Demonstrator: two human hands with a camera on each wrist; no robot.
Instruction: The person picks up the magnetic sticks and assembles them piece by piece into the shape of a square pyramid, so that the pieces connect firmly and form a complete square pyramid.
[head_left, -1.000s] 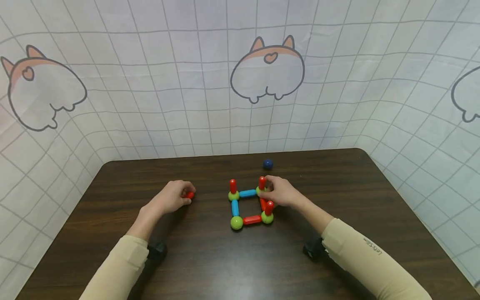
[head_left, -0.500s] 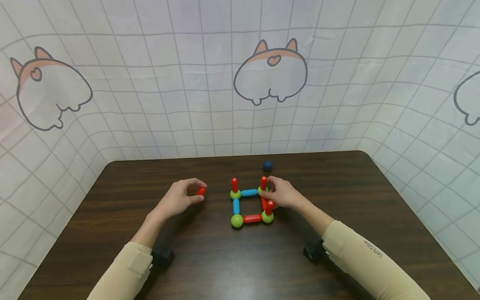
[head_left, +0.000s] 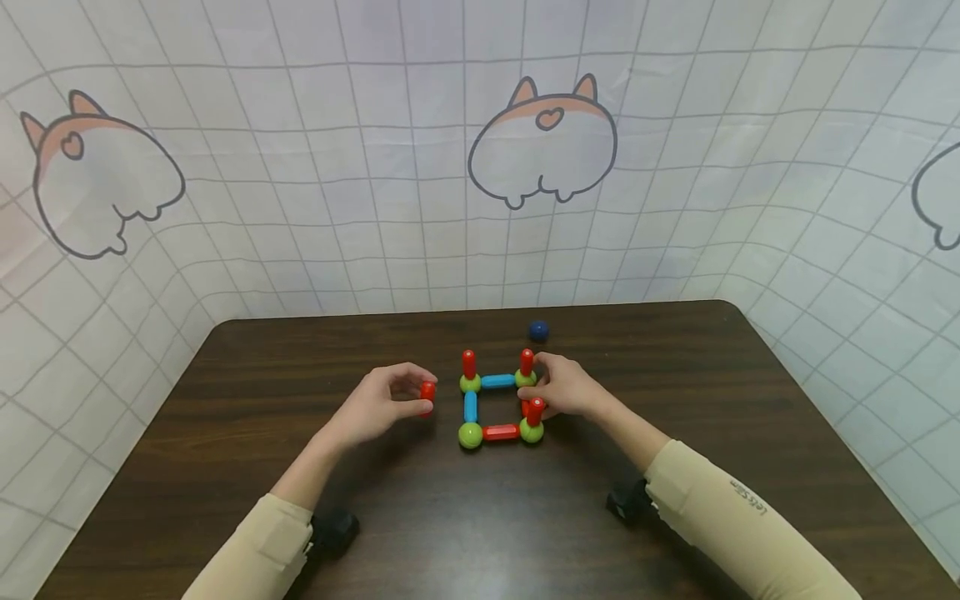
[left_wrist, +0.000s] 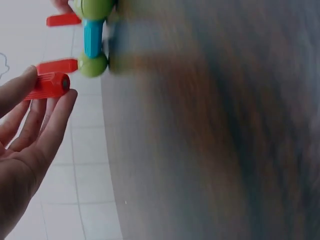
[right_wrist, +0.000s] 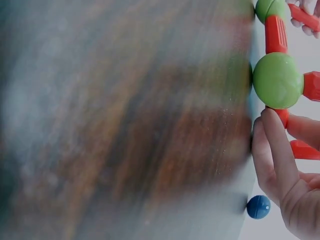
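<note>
In the head view, my left hand (head_left: 381, 405) pinches a red magnetic rod (head_left: 427, 390), held upright just left of a square frame. Its end faces the camera in the left wrist view, between thumb and fingers. Green balls form the frame's corners, joined by blue rods (head_left: 498, 381) and red rods (head_left: 501, 432). Three corners carry a standing red rod; the near left green ball (head_left: 470, 435) has a bare top. My right hand (head_left: 567, 388) holds the frame's right side, thumb and fingers around the red side rod (right_wrist: 280, 116), which they partly cover.
A dark blue ball (head_left: 538, 331) lies on the brown wooden table (head_left: 465, 533) behind the frame, near the back edge. A white gridded curtain (head_left: 360, 208) with cartoon prints hangs around the table. Black wrist cameras (head_left: 334, 533) sit under both forearms.
My left hand has moved right toward the frame with the red rod, which has turned from lying tilted in the fingers to upright. The right hand keeps its hold on the frame.
</note>
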